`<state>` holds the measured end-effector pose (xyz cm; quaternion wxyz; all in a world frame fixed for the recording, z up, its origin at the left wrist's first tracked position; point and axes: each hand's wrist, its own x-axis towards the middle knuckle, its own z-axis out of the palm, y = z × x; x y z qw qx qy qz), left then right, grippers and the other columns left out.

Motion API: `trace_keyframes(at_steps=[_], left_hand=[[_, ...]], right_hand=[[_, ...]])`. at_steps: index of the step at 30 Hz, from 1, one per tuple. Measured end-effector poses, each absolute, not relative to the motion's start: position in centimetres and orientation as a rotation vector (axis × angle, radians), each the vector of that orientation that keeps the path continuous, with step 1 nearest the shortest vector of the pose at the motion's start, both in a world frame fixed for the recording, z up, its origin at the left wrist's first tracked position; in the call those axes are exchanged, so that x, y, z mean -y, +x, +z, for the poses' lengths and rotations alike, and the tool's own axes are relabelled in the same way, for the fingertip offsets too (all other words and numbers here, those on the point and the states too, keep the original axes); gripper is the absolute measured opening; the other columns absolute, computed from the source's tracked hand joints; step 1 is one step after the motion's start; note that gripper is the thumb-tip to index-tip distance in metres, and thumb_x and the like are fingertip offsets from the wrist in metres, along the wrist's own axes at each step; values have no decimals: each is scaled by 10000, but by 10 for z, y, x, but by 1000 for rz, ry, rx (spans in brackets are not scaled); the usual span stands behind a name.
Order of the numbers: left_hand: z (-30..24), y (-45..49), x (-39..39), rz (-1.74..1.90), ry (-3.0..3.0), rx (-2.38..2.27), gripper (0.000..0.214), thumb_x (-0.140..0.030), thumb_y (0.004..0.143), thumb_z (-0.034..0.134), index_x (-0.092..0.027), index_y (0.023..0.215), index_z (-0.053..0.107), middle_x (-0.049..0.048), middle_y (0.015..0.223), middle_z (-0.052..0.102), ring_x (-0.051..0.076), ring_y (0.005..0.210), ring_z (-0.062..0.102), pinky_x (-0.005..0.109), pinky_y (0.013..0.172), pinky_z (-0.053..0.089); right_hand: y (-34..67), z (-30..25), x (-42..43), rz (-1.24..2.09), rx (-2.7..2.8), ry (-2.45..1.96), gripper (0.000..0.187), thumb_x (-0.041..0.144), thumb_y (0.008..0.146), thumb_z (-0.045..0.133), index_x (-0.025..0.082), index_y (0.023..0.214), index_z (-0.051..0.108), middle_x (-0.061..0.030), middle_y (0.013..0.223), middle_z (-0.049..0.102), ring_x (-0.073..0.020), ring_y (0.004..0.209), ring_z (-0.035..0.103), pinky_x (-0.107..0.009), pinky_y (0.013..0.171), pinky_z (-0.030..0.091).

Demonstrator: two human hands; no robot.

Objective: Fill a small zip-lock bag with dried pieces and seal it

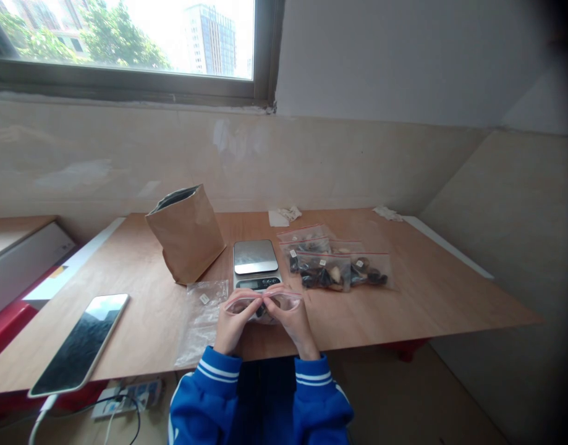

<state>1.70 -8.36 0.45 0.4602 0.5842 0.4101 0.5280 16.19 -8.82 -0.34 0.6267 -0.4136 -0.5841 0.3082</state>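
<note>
My left hand (232, 321) and my right hand (290, 321) both pinch the red-striped top edge of a small clear zip bag (265, 303), held just in front of a digital kitchen scale (256, 262). Dark pieces show at the bag's bottom between my hands. The fingertips of both hands meet near the middle of the seal. Blue sleeves with white stripes cover my wrists.
A brown paper bag (187, 233) stands open left of the scale. Empty clear bags (203, 318) lie by my left hand. Several filled zip bags (337, 262) sit to the right. A phone (82, 343) on a cable lies at left. A power strip (126, 395) is on the floor.
</note>
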Motion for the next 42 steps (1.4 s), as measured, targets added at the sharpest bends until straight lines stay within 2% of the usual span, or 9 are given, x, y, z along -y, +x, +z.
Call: trace_keyframes(at_steps=[9, 16, 22, 25, 27, 32, 37, 41, 42], left_hand=[[6, 28, 87, 1467, 1436, -1102, 142, -302, 725, 701, -165, 758, 700, 60, 832, 666, 201, 844, 621, 339, 798, 492], [5, 36, 89, 1464, 1502, -1154, 124, -325, 741, 689, -203, 733, 711, 48, 823, 686, 208, 870, 616, 348, 842, 463], [10, 34, 87, 1390, 1304, -1190, 269, -417, 780, 626, -165, 777, 721, 60, 817, 708, 217, 850, 631, 320, 787, 482], [12, 34, 87, 1325, 1172, -1109, 338, -461, 793, 594, -144, 774, 711, 57, 774, 711, 208, 779, 643, 315, 745, 501], [13, 35, 88, 1278, 1111, -1047, 382, -485, 810, 560, -136, 772, 710, 63, 763, 714, 207, 753, 649, 328, 758, 510], [14, 39, 87, 1209, 1057, -1036, 495, -554, 843, 453, -146, 761, 722, 94, 789, 728, 233, 799, 670, 361, 807, 516], [18, 38, 84, 1120, 1043, -1064, 660, -645, 854, 276, -177, 941, 733, 123, 979, 722, 256, 973, 651, 379, 847, 508], [23, 20, 78, 1083, 1211, -1014, 734, -632, 875, 129, -200, 1060, 694, 114, 1071, 694, 258, 967, 639, 412, 828, 489], [25, 12, 77, 1140, 1227, -1068, 686, -607, 887, 169, -194, 1053, 691, 111, 1067, 691, 253, 955, 634, 404, 825, 482]], right_hand=[[163, 4, 94, 664, 1308, -1026, 100, 265, 790, 639, 214, 734, 704, -47, 805, 684, -197, 844, 618, -348, 810, 497], [168, 5, 98, 794, 1135, -983, 155, 317, 803, 637, 206, 730, 717, -44, 777, 693, -206, 782, 640, -341, 762, 501], [168, -3, 97, 943, 974, -1024, 469, 548, 872, 448, 180, 803, 731, -71, 814, 725, -233, 832, 672, -358, 817, 506], [169, -5, 95, 994, 925, -1047, 657, 636, 887, 272, 177, 771, 727, -78, 781, 730, -224, 797, 684, -338, 807, 516], [171, -6, 95, 1019, 915, -1070, 705, 654, 883, 229, 174, 744, 726, -83, 769, 732, -221, 793, 687, -325, 804, 520], [184, -10, 94, 956, 846, -1157, 677, 668, 862, 300, 157, 729, 723, -100, 780, 733, -242, 812, 688, -340, 799, 522], [211, -11, 95, 853, 813, -1271, 541, 635, 815, 462, 169, 777, 733, -100, 785, 733, -257, 790, 686, -343, 725, 540], [252, -6, 91, 848, 798, -1371, 606, 650, 836, 388, 162, 692, 716, -124, 667, 709, -254, 673, 678, -352, 705, 524], [265, -4, 88, 787, 776, -1387, 626, 655, 839, 369, 149, 702, 711, -129, 653, 702, -253, 656, 672, -355, 694, 517]])
